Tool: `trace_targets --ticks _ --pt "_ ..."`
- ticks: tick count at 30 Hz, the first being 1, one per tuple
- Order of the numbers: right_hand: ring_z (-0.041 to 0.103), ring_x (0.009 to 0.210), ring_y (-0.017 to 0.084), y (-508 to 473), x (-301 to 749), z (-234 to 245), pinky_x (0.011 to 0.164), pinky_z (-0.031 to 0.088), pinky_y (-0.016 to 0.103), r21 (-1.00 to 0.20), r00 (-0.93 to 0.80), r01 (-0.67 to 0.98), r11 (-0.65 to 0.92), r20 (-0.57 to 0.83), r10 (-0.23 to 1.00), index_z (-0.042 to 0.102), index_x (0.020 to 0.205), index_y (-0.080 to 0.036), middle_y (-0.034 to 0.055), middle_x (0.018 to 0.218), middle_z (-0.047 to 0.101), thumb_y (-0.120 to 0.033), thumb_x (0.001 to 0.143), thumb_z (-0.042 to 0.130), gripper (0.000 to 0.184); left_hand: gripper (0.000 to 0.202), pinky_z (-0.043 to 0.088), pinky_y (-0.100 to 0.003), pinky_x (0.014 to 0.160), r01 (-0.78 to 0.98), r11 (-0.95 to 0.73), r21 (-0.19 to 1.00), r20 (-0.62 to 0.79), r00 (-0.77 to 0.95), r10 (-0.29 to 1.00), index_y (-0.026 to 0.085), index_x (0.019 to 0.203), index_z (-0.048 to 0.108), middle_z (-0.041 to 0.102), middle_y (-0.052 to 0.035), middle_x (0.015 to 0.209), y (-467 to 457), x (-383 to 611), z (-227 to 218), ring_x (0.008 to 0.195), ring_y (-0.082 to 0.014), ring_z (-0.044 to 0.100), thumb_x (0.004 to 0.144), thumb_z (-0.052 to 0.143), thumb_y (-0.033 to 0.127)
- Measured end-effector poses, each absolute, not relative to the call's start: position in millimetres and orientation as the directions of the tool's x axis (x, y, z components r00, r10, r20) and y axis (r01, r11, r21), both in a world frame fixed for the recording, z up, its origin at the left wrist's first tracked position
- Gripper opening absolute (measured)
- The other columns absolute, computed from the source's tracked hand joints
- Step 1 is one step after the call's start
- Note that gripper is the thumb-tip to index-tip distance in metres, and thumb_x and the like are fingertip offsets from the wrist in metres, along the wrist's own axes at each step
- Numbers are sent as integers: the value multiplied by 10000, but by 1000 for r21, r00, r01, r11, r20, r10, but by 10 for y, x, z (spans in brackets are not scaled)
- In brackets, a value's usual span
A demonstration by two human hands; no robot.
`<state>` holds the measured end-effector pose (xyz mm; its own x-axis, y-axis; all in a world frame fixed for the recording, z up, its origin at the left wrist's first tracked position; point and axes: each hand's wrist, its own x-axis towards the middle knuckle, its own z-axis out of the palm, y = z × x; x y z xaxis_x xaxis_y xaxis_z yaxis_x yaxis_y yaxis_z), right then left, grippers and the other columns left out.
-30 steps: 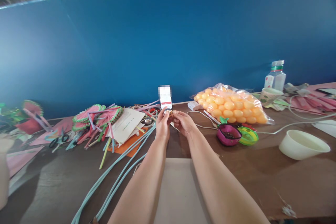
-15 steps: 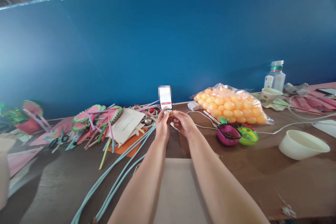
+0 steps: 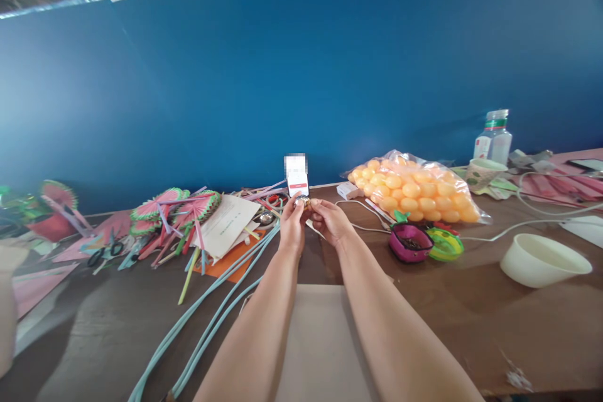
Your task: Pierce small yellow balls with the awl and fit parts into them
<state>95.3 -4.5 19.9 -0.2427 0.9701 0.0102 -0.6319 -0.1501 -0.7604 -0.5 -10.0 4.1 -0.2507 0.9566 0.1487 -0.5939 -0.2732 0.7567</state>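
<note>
A small shiny round metal piece [image 3: 301, 201], silver with a golden tint, is pinched between the fingertips of both my hands. My left hand [image 3: 291, 231] is closed on its left side, thumb on top. From the right, my right hand [image 3: 333, 223] grips the edge with thumb and bent fingers. The piece is too small for me to tell its exact kind. Just behind the fingertips a lit phone [image 3: 297, 184] stands upright against the blue board. Another silvery round piece [image 3: 265, 218] lies left of my left hand.
Pale blue cords [image 3: 207, 320] run along the left. Beyond them are paper fans [image 3: 198, 208], scissors [image 3: 106, 251] and a white sheet [image 3: 230, 220]. On the right are a bag of orange balls [image 3: 414, 188], a purple container [image 3: 409, 245], a white bowl [image 3: 541, 264] and a bottle [image 3: 494, 138].
Hardly anything differs. Both hands keep their hold on the metal piece in the same spot, with only a tiny shift of the piece and fingertips.
</note>
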Motion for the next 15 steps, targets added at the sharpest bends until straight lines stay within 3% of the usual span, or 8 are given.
trace_targets --ticks 15 --pt "330 502 24 -48 956 200 415 250 159 -784 -233 -599 -159 -19 972 576 675 -156 -53 609 497 -345 485 866 395 380 484 -297 773 -591 -278 757 155 -250 956 182 999 691 683 -41 878 -91 -14 34 748 -140 623 655 783 313"
